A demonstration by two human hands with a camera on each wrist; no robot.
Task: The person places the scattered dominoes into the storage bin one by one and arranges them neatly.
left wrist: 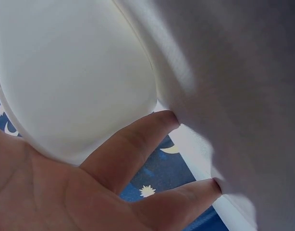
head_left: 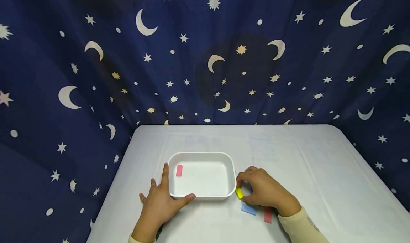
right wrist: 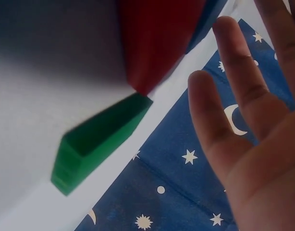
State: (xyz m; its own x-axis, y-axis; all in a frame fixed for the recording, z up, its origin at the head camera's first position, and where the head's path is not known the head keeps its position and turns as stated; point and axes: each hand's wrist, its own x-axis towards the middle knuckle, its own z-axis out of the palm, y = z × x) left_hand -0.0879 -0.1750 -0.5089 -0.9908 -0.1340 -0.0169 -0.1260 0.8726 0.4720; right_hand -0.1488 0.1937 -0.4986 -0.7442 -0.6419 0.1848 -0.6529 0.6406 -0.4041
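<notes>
A white rectangular tray (head_left: 205, 180) sits on the table with one pink block (head_left: 179, 170) inside, near its left wall. My left hand (head_left: 160, 202) is spread at the tray's left front corner, index finger along the left side and thumb at the front rim. Just outside the right wall, my right hand (head_left: 264, 187) pinches a small yellow block (head_left: 239, 193) between thumb and fingers. Below that hand lie a blue block (head_left: 248, 208) and a red block (head_left: 267, 215). The right wrist view shows a green block (right wrist: 97, 139) close to a red one (right wrist: 159, 38).
A white cloth covers the table (head_left: 304, 171). Behind it and along its sides hangs a dark blue curtain (head_left: 198, 22) printed with moons and stars.
</notes>
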